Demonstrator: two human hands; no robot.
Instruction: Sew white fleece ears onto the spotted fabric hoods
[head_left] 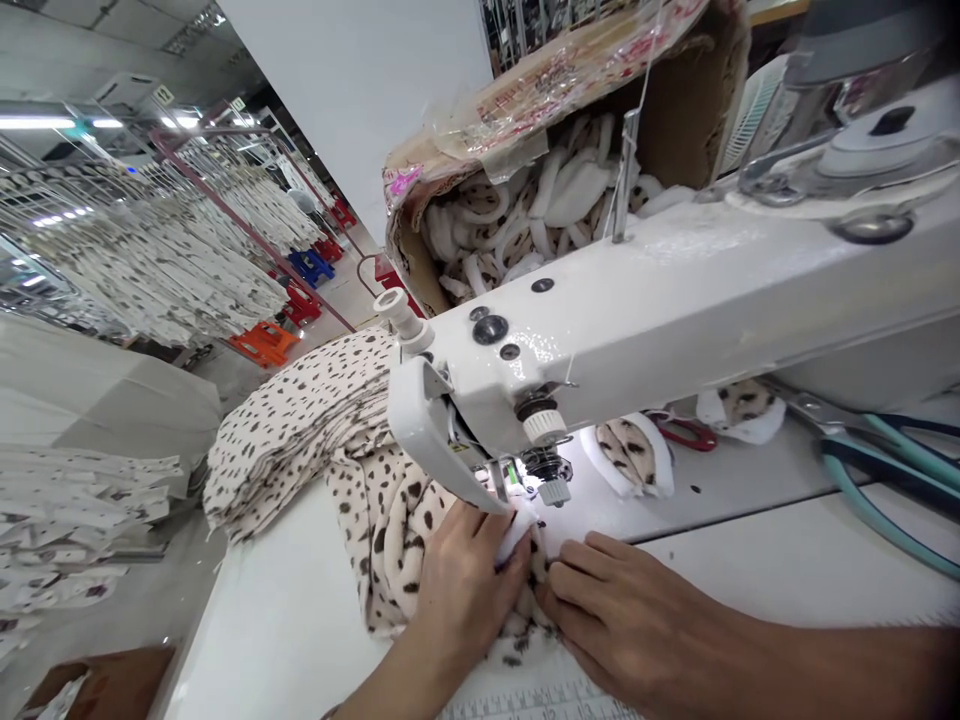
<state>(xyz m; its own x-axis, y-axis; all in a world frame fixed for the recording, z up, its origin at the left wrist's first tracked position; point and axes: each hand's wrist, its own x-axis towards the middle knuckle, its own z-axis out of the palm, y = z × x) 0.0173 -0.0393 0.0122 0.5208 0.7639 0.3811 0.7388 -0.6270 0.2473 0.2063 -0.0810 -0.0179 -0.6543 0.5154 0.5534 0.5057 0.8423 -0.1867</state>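
My left hand and right hand fill the bottom of the view, and my right forearm runs off the right edge, cut off by the frame. Both hands lie low on the worktop, wrists down, close together in front of the sewing machine. My left fingers are bent and closed around a fold of spotted fabric, pinching a strip of white edging against it just under the machine head. My right fingers sit together rather than spread, their tips pressed into the same fabric beside my left hand. The machine's head and the glare of its lamp hide the needle and foot, so I can't make out exactly where the cloth meets them. A ruler strip is printed along the worktop's near edge, partly covered by my hands. The fabric bunches up to a folded stack on the left. To the right lie shears with teal handles, red-handled snips and cut pieces. Behind the machine, a cardboard box holds white-edged strips. Further off on the left, spotted pieces hang on racks, with red and orange stools beyond them, too far away to see clearly.
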